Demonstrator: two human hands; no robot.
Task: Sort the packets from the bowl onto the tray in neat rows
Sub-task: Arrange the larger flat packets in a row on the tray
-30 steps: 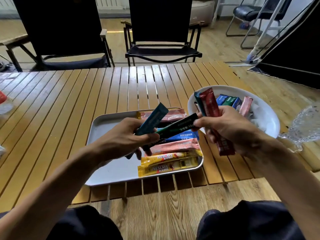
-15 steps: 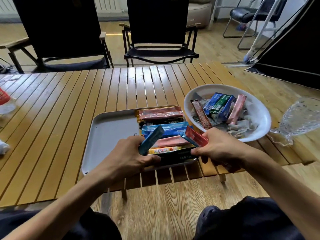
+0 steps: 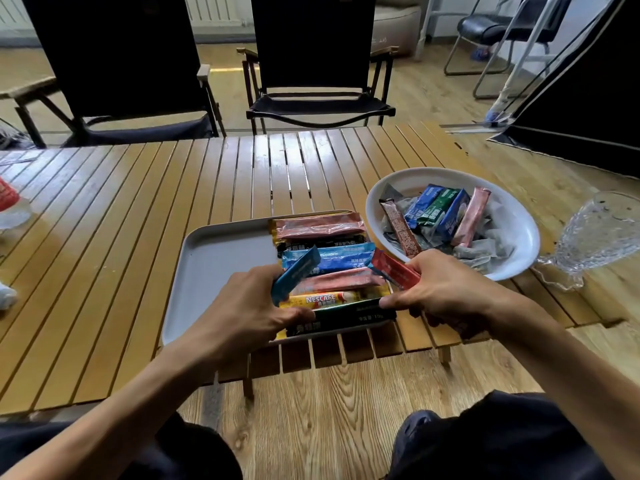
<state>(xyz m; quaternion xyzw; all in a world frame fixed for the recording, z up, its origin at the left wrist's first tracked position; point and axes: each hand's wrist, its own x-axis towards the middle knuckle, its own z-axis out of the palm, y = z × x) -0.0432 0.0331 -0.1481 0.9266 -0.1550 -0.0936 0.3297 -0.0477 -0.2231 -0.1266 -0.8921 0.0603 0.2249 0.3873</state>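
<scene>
A grey tray (image 3: 214,265) lies on the slatted wooden table, with a row of stick packets stacked along its right side: pink, black, blue, pink, yellow Nescafe (image 3: 322,299). A dark green packet (image 3: 343,318) lies at the tray's near edge, pinched at its left end by my left hand (image 3: 242,310) and at its right end by my right hand (image 3: 446,289). My left hand also holds a teal packet (image 3: 296,273) upright. A red packet (image 3: 394,270) is held in my right hand. The white bowl (image 3: 519,237) to the right holds several more packets.
A clear glass dish (image 3: 602,237) sits right of the bowl at the table's edge. A red-and-clear object (image 3: 10,206) lies at the far left. Two black folding chairs (image 3: 318,64) stand behind the table. My knees are below the near edge.
Both hands came down from above the tray and set the dark green packet at the tray's near edge. The teal and red packets stayed in my hands.
</scene>
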